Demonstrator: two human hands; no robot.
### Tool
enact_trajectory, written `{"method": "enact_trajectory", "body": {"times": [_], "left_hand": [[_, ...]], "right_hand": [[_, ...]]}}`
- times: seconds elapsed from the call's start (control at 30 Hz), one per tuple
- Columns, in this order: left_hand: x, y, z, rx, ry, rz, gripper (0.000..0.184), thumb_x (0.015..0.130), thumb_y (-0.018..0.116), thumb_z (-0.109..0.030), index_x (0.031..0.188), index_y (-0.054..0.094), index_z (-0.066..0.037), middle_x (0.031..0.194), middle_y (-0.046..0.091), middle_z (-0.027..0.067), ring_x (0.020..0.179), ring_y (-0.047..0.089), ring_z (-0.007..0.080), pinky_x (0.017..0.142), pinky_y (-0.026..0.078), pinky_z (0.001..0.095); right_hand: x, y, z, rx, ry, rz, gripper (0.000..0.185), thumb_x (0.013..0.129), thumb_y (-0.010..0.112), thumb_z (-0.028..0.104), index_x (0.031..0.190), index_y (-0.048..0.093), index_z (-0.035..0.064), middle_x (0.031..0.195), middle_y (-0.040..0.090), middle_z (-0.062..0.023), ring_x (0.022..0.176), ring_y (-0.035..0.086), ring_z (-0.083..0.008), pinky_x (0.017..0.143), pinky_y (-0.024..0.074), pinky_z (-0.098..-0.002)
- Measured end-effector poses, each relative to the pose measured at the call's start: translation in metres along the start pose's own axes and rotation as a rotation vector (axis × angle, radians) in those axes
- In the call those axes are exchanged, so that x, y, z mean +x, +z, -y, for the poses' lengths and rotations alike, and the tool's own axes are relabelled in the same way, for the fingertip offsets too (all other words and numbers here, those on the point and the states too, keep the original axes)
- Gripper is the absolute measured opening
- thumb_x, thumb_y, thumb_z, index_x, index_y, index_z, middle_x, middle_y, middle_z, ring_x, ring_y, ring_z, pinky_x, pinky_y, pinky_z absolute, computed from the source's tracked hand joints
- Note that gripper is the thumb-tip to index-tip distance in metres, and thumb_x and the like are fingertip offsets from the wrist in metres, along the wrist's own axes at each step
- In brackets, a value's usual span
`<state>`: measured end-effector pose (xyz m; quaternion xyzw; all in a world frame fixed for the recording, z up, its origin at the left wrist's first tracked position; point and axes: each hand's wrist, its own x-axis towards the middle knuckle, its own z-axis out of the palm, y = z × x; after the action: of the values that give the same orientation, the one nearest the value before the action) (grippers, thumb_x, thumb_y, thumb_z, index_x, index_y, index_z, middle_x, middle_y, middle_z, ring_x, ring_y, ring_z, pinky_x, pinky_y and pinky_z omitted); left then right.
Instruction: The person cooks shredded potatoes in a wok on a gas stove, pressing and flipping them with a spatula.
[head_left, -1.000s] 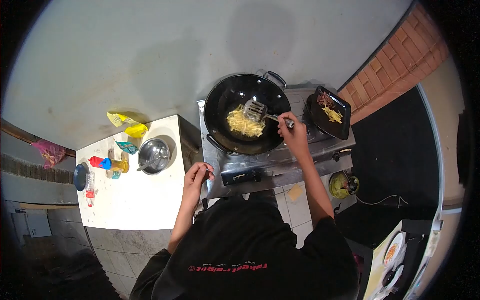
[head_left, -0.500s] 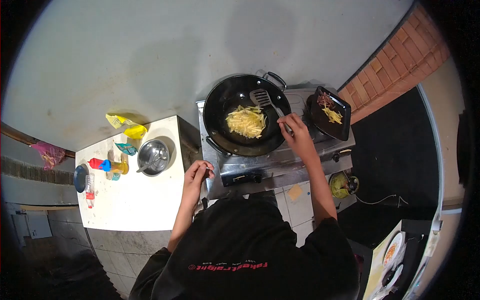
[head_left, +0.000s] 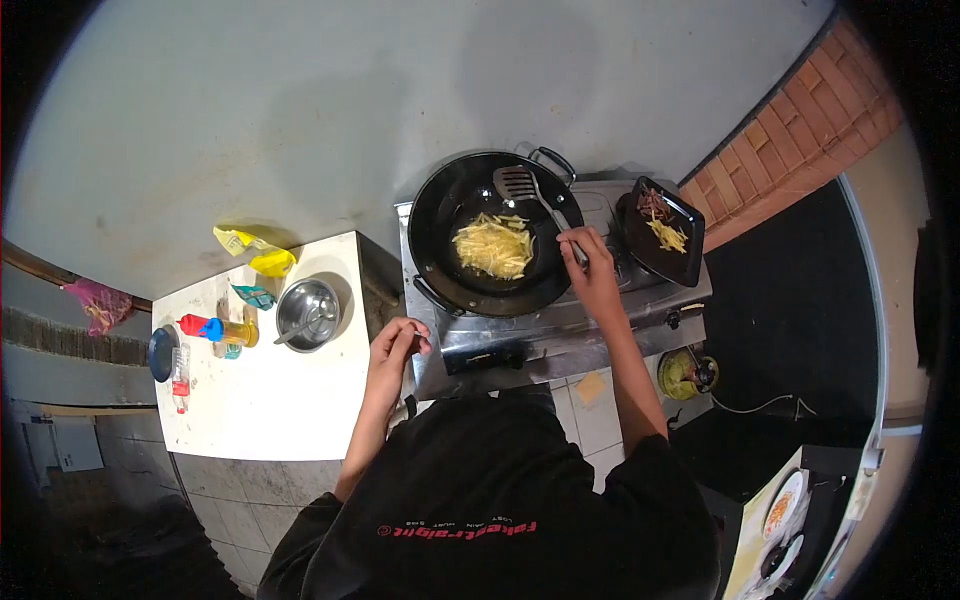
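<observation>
A smudged white worktop holds a round, shiny metal bowl, beside a scuffed grey wall; rough red brick edges the wall at right, above pale floor tiles. On the metal stove sits a round, glossy black wok, pale yellow strips heaped inside. The right hand's grip pinches the slotted spatula's handle, its blade above the strips. The left hand curls near the stove's front; whether its grip pinches anything cannot be told.
</observation>
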<state>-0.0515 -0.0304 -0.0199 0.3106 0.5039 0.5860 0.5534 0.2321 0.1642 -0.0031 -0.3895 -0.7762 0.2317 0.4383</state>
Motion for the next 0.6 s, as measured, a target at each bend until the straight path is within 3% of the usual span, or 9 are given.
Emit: {"method": "enact_trajectory", "body": {"times": [0.27, 0.33, 0.57, 0.6], "left_hand": [[0.002, -0.002, 0.004, -0.023, 0.001, -0.005, 0.023, 0.108, 0.049, -0.020, 0.103, 0.062, -0.001, 0.098, 0.062, 0.0055, 0.086, 0.059, 0.0126, 0.083, 0.047, 0.0274], [0.002, -0.002, 0.004, -0.020, 0.000, -0.001, 0.023, 0.108, 0.049, -0.020, 0.104, 0.062, -0.001, 0.098, 0.062, 0.0054, 0.086, 0.059, 0.0127, 0.083, 0.047, 0.0274], [0.006, -0.004, 0.007, -0.007, 0.012, 0.008, 0.024, 0.107, 0.050, -0.023, 0.105, 0.061, -0.002, 0.097, 0.062, 0.0060, 0.085, 0.060, 0.0144, 0.084, 0.047, 0.0283], [0.006, -0.005, 0.007, -0.007, 0.013, 0.007, 0.024, 0.107, 0.050, -0.023, 0.105, 0.061, -0.002, 0.097, 0.062, 0.0060, 0.085, 0.060, 0.0144, 0.084, 0.047, 0.0283]], "right_hand": [[-0.009, 0.017, -0.021, 0.151, 0.166, -0.130, 0.013, 0.100, 0.062, 0.010, 0.107, 0.064, -0.0009, 0.095, 0.066, -0.0103, 0.074, 0.066, -0.0135, 0.063, 0.0517, -0.0275], [-0.010, 0.019, -0.024, 0.199, 0.305, -0.128, 0.015, 0.101, 0.062, 0.013, 0.106, 0.064, -0.0014, 0.093, 0.068, -0.0093, 0.073, 0.067, -0.0120, 0.066, 0.0536, -0.0270], [-0.010, 0.016, -0.022, 0.174, 0.390, -0.047, 0.018, 0.100, 0.064, 0.015, 0.107, 0.064, -0.0017, 0.093, 0.069, -0.0102, 0.075, 0.068, -0.0130, 0.064, 0.0525, -0.0285], [-0.009, 0.016, -0.020, 0.063, 0.278, -0.076, 0.018, 0.100, 0.064, 0.014, 0.108, 0.064, -0.0018, 0.095, 0.070, -0.0116, 0.076, 0.068, -0.0155, 0.063, 0.0523, -0.0293]]}}
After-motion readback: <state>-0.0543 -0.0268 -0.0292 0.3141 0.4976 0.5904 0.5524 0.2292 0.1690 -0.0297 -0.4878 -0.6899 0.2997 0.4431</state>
